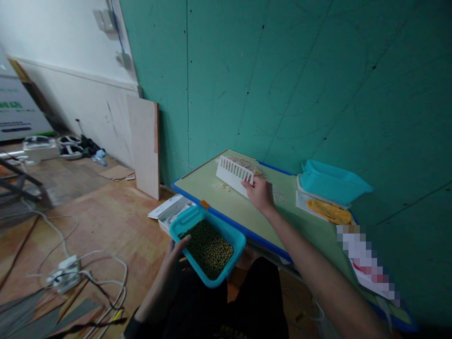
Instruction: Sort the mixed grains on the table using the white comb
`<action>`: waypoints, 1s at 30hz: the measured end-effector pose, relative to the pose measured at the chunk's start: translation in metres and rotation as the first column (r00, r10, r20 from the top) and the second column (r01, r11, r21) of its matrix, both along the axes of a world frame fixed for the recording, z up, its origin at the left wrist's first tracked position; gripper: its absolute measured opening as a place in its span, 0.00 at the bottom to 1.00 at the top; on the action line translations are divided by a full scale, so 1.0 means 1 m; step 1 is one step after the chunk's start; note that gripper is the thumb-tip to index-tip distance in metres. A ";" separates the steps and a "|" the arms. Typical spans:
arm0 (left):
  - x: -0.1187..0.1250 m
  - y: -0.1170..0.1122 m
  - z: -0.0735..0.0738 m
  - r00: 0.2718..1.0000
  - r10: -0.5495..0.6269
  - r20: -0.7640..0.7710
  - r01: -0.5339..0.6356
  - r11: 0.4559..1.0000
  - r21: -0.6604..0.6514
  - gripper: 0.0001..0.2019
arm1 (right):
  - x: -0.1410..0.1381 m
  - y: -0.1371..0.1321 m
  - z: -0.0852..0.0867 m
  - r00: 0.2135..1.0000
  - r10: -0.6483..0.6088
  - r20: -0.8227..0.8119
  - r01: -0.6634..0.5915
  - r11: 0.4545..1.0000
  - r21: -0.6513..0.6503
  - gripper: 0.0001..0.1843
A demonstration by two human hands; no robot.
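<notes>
My left hand (175,253) grips the near-left edge of a teal tray (231,235) filled with green beans (209,248), held over my lap just below the table edge. My right hand (259,193) reaches across the pale green table (226,200) and holds the right end of a white slotted strainer tray (233,175), which stands tilted on its side. Pale grains (249,165) lie scattered behind and around the white tray.
A teal lidded box (332,181) sits on a white tray with yellow contents (330,212) at the table's right. A teal wall rises right behind. A board (143,150) leans on the wall; cables and a power strip (65,275) lie on the wooden floor.
</notes>
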State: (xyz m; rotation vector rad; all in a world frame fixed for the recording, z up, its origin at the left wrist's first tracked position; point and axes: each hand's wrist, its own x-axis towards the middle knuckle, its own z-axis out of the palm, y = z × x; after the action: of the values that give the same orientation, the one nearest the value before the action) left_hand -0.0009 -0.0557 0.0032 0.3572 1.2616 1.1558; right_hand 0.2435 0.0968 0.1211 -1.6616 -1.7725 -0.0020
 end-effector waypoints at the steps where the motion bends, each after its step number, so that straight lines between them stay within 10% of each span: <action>1: 0.000 0.000 -0.002 1.000 0.000 -0.004 0.000 1.000 0.002 0.41 | -0.001 0.001 -0.001 1.000 0.000 0.003 0.000 1.000 -0.011 0.09; 30: 0.002 -0.003 0.000 1.000 0.017 0.012 -0.018 0.999 0.035 0.41 | 0.007 0.007 -0.020 0.931 0.245 -0.271 -0.245 0.969 0.038 0.08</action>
State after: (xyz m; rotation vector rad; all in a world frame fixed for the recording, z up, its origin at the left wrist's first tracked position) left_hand 0.0007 -0.0583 0.0036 0.3654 1.2377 1.1945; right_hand 0.2509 0.1037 0.1008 -1.3526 -1.7492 0.3234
